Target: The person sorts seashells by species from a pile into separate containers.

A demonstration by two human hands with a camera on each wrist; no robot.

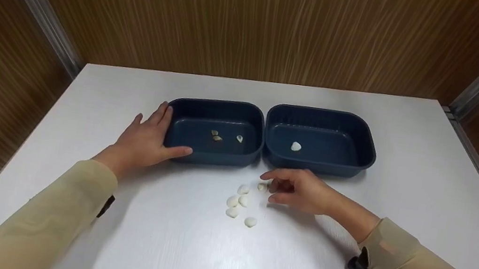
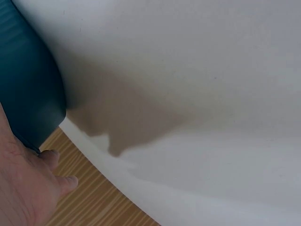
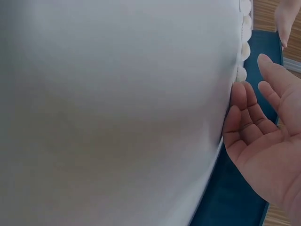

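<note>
My left hand (image 1: 144, 139) rests against the left end of the left dark blue bin (image 1: 217, 157), its fingers along the side and its thumb over the front rim. Two small brownish shells (image 1: 217, 139) and a small pale shell (image 1: 239, 139) lie in that bin. My right hand (image 1: 304, 192) is low over the table, thumb and index finger apart, the other fingers loosely bent. Just left of its fingertips lies a pale shell (image 1: 262, 187); I see nothing held. Several white shells (image 1: 233, 201) lie in a loose group farther left.
The right dark blue bin (image 1: 317, 166) stands close beside the left one, with a white shell (image 1: 296, 146) inside. Both are on a white table (image 1: 184, 249). Brown wood-grain panels (image 1: 274, 26) rise behind and at both sides.
</note>
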